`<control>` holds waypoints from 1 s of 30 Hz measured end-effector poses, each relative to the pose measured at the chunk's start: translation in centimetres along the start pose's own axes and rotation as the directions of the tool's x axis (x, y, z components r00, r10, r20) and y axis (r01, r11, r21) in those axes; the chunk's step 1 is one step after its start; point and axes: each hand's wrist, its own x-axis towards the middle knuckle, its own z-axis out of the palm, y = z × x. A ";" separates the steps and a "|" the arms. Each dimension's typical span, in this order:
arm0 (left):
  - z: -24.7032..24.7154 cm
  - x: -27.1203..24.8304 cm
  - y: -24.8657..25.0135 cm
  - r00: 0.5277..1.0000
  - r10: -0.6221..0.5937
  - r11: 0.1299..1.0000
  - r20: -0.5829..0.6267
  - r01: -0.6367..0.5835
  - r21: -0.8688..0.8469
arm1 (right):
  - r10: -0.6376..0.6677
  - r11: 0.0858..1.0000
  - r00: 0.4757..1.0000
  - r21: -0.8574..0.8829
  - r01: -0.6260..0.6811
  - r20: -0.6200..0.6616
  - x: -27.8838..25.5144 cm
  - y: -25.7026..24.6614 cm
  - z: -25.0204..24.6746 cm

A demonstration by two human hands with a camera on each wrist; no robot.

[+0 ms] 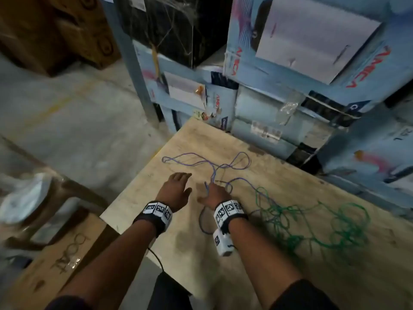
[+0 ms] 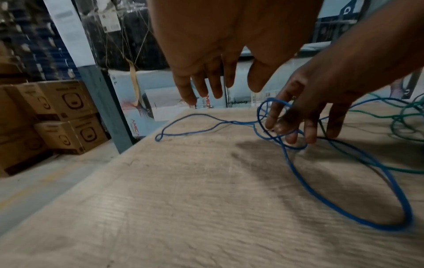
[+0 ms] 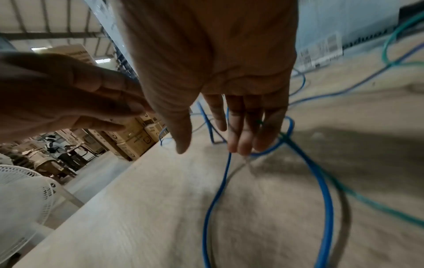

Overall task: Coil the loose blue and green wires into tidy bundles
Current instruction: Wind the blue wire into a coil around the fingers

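A blue wire (image 1: pixel 248 162) sprawls in loose loops over the wooden table (image 1: pixel 223 278). The green wire (image 1: pixel 277 217) lies in a tangle to its right, overlapping it. My right hand (image 1: pixel 215 194) reaches down with straight fingers, the tips touching a blue wire (image 3: pixel 328 199) loop; the thumb stands apart. My left hand (image 1: pixel 176 189) hovers just left of it, fingers spread and holding nothing. In the left wrist view the left hand (image 2: pixel 218 54) is above the table, and the right hand (image 2: pixel 321 108) touches the blue wire (image 2: pixel 405 204) with the green wire (image 2: pixel 400 117) behind.
Stacked blue cartons (image 1: pixel 301 52) close off the table's far side, with a steel post (image 1: pixel 134 74) and brown cartons (image 1: pixel 55 30) to the left. The table's left edge drops to a concrete floor. A wooden bench (image 1: pixel 55 198) and a white fan (image 3: pixel 23 199) stand left.
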 end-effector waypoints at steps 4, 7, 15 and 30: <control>1.6 0.6 -1.1 0.997 -0.040 0.995 0.067 0.046 -0.094 | -0.082 0.997 0.993 0.008 0.083 -0.086 0.0 -0.1 1.2; 2.5 1.5 -0.7 0.998 -0.007 0.957 0.063 0.025 -0.288 | -0.152 0.947 0.984 0.271 0.171 -0.092 0.2 -0.3 0.2; 1.4 1.2 2.3 0.985 -0.165 0.719 0.054 0.158 -0.676 | -0.150 0.445 0.989 0.892 0.076 -0.009 -4.4 1.5 -6.6; -1.1 -5.3 7.0 0.966 -0.017 0.858 -0.258 -0.119 -0.499 | -0.161 0.460 0.963 0.846 0.268 -0.218 -11.6 6.5 -9.5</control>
